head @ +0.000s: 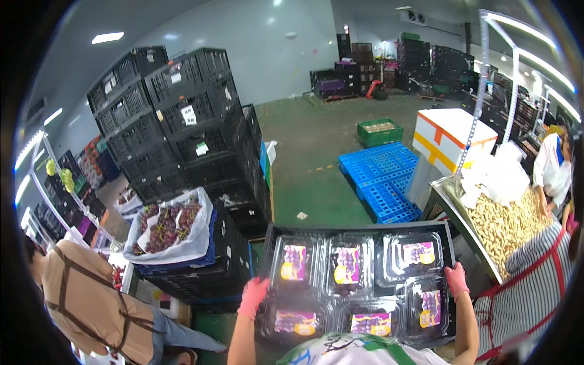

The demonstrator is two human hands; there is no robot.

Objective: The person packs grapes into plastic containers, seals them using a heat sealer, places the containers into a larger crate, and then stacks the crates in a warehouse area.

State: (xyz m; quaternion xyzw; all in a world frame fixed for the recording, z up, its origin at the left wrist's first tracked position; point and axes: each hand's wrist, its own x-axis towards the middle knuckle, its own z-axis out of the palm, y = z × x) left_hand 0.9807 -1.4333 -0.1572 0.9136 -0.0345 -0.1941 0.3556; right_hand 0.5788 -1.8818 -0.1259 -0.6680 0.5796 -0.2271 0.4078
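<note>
A black plastic crate (360,227) is held level in front of my body. My left hand (253,296), in a pink glove, grips its left side. On the crate's right side is my right hand (457,281), also pink-gloved and closed on the rim. Inside lie several clear plastic clamshell boxes (315,255) with purple and yellow labels that show grapes. Their contents are hard to make out through the shiny lids.
Tall stacked black crates (196,109) stand left, behind a lined crate of red grapes (169,228). Blue pallets (378,169) and a green crate (379,132) are ahead. Peanuts (506,219) fill a table at right. A person (96,296) works left, another (538,283) right.
</note>
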